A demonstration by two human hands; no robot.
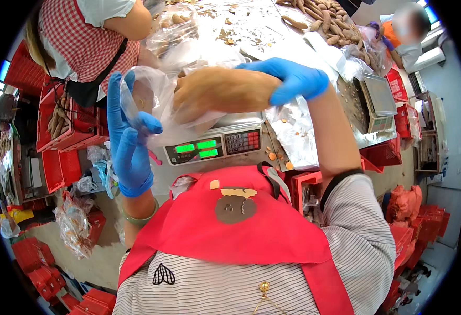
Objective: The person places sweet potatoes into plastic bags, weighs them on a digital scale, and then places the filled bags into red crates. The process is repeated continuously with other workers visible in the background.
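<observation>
My left hand (130, 139), in a blue glove, holds the mouth of a clear plastic bag (149, 97) wide, with its fingers spread along the bag's edge. From the right, my right hand (296, 81), also gloved in blue, grips the end of a large brown sweet potato (230, 89). Motion blurs the sweet potato, and I cannot tell if there is more than one. Its left end reaches into the bag. Both hands are above a digital scale (241, 126) with a lit green display; the bag and sweet potato partly cover its pan.
A pile of sweet potatoes (335, 23) lies at the table's far right. Another scale (380, 97) stands to the right. Red crates (62, 168) sit at the left. A person in a checked apron (78, 37) stands at far left, another person (406, 39) at far right.
</observation>
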